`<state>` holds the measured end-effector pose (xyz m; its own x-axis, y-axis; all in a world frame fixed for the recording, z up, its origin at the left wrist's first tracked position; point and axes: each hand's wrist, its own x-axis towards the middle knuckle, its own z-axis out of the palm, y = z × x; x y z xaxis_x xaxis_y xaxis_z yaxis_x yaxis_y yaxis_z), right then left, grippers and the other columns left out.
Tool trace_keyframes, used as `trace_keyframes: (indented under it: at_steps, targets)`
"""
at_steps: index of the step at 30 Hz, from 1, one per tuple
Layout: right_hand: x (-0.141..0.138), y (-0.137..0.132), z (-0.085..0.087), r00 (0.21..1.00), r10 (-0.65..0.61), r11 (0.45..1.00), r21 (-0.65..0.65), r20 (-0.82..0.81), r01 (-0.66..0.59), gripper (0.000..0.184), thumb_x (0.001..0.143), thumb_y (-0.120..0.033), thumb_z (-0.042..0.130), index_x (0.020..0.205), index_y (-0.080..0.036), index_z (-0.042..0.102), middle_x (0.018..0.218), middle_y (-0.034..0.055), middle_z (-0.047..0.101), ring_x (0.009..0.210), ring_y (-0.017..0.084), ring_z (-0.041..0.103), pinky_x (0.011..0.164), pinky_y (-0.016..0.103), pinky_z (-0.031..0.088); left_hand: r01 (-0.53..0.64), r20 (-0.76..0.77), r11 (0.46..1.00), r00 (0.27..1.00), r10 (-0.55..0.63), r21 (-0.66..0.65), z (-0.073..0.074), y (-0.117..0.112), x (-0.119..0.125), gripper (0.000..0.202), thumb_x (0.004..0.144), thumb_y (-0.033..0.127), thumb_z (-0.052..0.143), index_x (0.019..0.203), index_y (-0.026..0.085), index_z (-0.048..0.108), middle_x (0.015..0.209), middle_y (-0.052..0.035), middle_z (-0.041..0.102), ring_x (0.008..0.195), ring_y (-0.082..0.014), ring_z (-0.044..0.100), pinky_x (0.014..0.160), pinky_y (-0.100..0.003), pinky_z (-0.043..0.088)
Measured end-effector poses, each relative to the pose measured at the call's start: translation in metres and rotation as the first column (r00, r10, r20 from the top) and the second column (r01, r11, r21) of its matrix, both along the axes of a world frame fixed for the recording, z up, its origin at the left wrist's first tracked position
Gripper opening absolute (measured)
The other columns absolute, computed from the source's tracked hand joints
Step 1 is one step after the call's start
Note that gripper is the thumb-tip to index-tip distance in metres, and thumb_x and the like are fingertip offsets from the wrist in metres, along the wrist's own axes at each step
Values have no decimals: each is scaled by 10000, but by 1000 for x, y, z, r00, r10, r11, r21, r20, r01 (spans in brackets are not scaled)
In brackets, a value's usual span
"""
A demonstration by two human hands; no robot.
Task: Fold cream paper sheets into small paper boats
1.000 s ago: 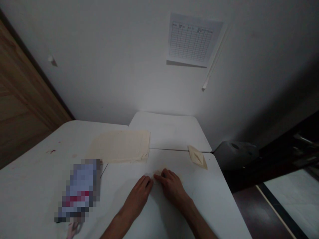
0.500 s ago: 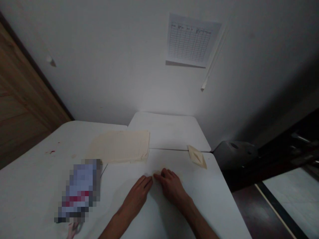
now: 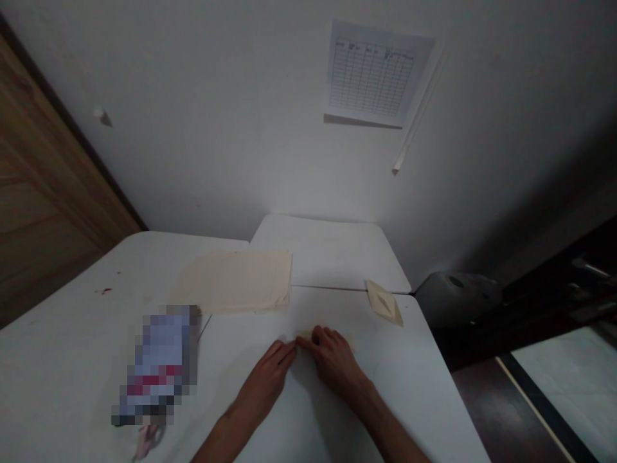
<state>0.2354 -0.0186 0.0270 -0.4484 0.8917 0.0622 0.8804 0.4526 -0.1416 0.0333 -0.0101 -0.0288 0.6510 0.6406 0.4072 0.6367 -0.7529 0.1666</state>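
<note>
Both of my hands rest on the white table, fingertips meeting near the middle. My left hand lies flat with its fingers stretched forward. Beside it, my right hand presses its fingers down on a small pale sheet of paper, of which only the far edge shows. Beyond the hands lies a cream stack of paper sheets. A folded cream paper piece sits at the table's far right corner.
A blurred-out object lies on the table at the left. A second white table abuts the wall behind. A printed chart hangs on the wall. A grey bin stands right of the table, above dark floor.
The hands have stayed in place on the small sheet. The view has shifted only slightly.
</note>
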Motion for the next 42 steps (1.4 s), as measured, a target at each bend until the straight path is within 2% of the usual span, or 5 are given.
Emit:
trace_keyframes:
  at_steps: [6,20,28,37,42]
  targets:
    - [0,1,-1,1000,-4,1000,5,-25,4,411,906,-144,488,1268,-338,502,985,36,533,881,185,500,778,291,389,-18,142,999,990,11,49,4,-5,-2,425,828,-22,365,1156,136,586,1094,-95,664,982,-224,595,861,-395,549]
    - [0,1,-3,1000,-1,1000,-10,-20,1,414,912,-159,491,1282,-343,486,1014,44,535,898,191,500,787,299,392,-48,57,993,998,42,109,1,-11,-4,488,776,-43,341,1142,143,606,1143,-89,664,1031,-233,612,879,-412,550]
    - [-2,-1,0,1000,-19,1000,-16,-15,19,428,906,-135,476,1285,-333,492,1019,49,541,906,192,506,809,307,404,-84,51,991,996,79,101,12,-25,-7,400,842,8,362,1143,142,587,1150,-101,668,972,-220,642,857,-394,552]
    - [2,3,5,981,176,984,14,84,-178,461,924,-175,472,1345,-351,409,1047,46,517,890,192,505,755,290,430,-111,12,984,994,111,136,11,-31,-7,378,860,26,367,1145,132,592,1182,-104,654,974,-220,630,878,-383,528]
    - [1,2,7,983,156,987,11,94,-158,464,933,-179,453,1349,-377,400,1060,52,511,896,196,507,754,299,433,-141,23,979,990,139,144,9,-31,-7,359,875,45,369,1138,131,597,1177,-93,658,953,-224,629,874,-394,528]
